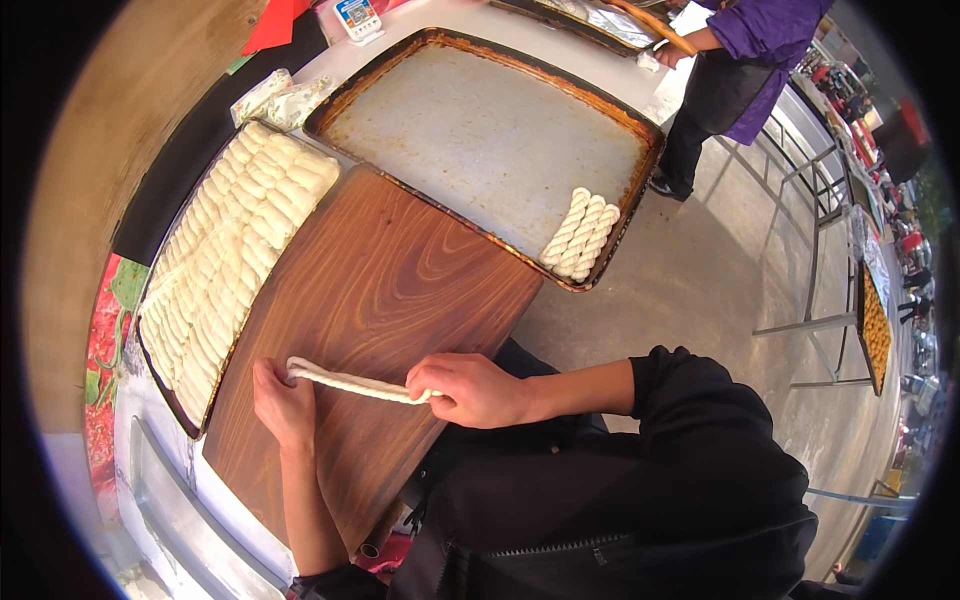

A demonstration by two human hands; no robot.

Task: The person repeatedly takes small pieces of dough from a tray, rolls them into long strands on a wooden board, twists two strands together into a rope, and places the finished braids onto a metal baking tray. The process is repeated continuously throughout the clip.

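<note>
A twisted strand of pale dough (352, 384) stretches between my two hands, above the wood-grain board (382, 277). My left hand (285, 401) grips its looped left end, while my right hand (476, 390) pinches the other end between thumb and fingers. Beyond the board lies a large baking tray (480, 120) with a browned rim. Several twisted dough sticks (583, 234) rest side by side in its near right corner. Left of the board, a second tray (196, 433) holds rows of plain dough pieces (232, 247) under what looks like clear film.
A floral cloth (281, 101) lies between the trays at the back. Near it stands a small sign with a printed code (358, 16). At the far right, a person in a purple sleeve (765, 30) holds a wooden stick (652, 26). Metal table frames (817, 326) stand beyond.
</note>
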